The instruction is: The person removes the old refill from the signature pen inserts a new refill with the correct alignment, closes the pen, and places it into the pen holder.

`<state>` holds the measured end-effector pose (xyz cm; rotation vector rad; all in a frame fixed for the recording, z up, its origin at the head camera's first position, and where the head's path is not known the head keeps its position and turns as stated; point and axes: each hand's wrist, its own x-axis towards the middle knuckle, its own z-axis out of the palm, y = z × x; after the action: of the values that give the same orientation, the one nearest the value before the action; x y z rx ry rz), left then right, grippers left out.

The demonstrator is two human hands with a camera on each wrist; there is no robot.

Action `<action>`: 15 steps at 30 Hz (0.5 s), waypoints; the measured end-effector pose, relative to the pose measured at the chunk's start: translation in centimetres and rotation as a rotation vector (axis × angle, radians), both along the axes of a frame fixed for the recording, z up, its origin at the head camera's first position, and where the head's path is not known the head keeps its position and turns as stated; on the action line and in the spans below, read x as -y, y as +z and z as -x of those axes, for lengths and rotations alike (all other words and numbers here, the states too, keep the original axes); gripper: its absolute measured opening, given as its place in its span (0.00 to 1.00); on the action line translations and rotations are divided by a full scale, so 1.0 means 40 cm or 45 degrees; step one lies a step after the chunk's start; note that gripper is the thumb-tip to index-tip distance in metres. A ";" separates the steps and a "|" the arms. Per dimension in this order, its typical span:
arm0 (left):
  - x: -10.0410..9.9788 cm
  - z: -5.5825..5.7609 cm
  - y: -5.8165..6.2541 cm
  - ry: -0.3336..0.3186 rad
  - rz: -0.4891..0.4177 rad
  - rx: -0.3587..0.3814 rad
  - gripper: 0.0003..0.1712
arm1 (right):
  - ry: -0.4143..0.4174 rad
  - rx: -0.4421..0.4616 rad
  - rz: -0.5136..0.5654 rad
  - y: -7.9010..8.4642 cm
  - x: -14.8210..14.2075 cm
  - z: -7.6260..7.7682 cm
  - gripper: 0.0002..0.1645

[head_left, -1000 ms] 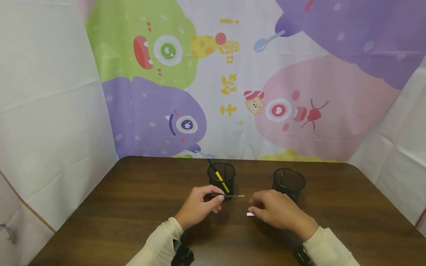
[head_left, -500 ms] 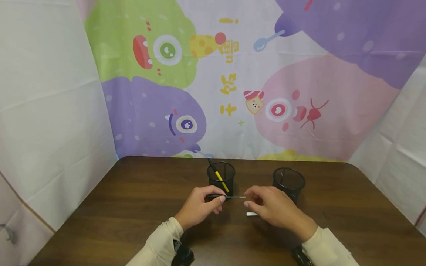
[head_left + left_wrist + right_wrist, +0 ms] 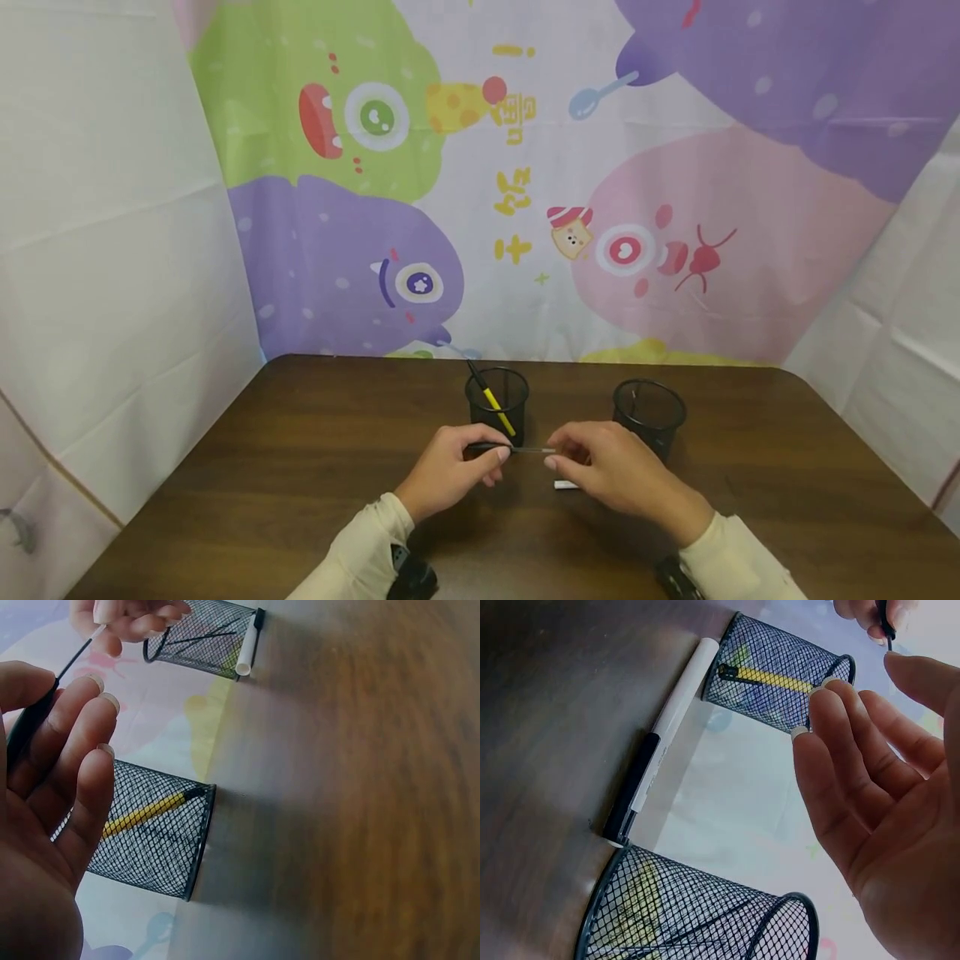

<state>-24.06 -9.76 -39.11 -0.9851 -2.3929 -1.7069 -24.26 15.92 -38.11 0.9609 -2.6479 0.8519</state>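
My left hand (image 3: 453, 462) pinches the dark handle of a slim tool (image 3: 73, 660) with a thin shaft and pale tip, much like a small screwdriver. The shaft points right, toward my right hand (image 3: 622, 467). The right thumb is at or against its tip; whether it presses there, I cannot tell. The right fingers are loosely bent, with a gap to the thumb in the head and right wrist views. Below that hand lies a white marker with a black cap (image 3: 660, 742) on the table, its cap end hidden in the head view.
A black mesh pen cup (image 3: 498, 408) behind the left hand contains a yellow and black pen (image 3: 491, 400). Another mesh cup (image 3: 651, 408) stands behind the right hand, with thin dark items inside. A cartoon-printed cloth (image 3: 517, 317) hangs behind the brown table (image 3: 300, 500).
My right hand has shifted slightly left and up from beside the marker to the tool's tip, uncovering more of the marker. The left hand holds the tool almost unmoved, marginally lower.
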 end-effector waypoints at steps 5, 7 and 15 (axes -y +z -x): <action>-0.004 -0.001 0.000 -0.007 0.010 0.005 0.08 | 0.014 0.003 0.006 -0.003 0.005 0.000 0.05; -0.006 -0.001 0.000 -0.015 0.010 0.009 0.08 | 0.030 0.002 0.015 -0.004 0.006 0.000 0.04; -0.007 0.008 -0.010 -0.024 0.005 0.035 0.08 | 0.120 0.020 0.055 -0.004 0.008 -0.002 0.05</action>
<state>-24.37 -9.47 -39.50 -0.9940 -2.4122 -1.7342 -24.20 15.60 -38.29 1.0797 -2.6040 0.9369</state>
